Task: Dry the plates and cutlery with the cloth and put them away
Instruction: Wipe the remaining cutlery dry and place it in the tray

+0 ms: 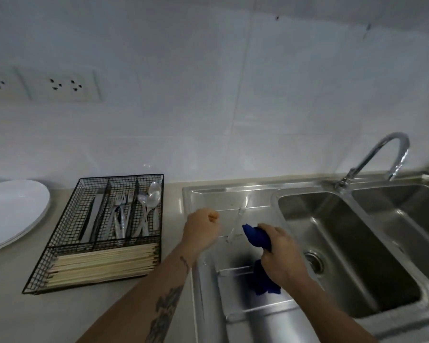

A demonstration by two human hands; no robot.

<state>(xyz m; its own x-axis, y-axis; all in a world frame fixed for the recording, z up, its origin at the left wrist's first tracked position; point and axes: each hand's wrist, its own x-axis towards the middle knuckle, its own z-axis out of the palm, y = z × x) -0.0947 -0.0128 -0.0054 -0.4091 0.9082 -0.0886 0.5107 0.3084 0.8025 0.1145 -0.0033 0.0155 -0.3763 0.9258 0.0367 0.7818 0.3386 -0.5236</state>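
My right hand point(281, 253) grips a dark blue cloth point(256, 236) over the steel drainboard point(208, 194); more of the cloth hangs below the hand. My left hand point(201, 230) is a closed fist to the left of the cloth, with nothing visible in it. Between the hands a pale, blurred long piece point(237, 221), perhaps cutlery, lies on the drainboard. White plates point(13, 209) are stacked at the far left. A black wire cutlery tray point(60, 243) holds knives, forks point(120, 214), spoons point(152, 196) and wooden chopsticks point(102, 264).
A double steel sink point(332, 243) lies to the right, with a curved tap point(379, 154) behind it. The tiled wall carries power sockets point(65, 85) at the upper left. Grey countertop point(84, 315) runs in front of the tray.
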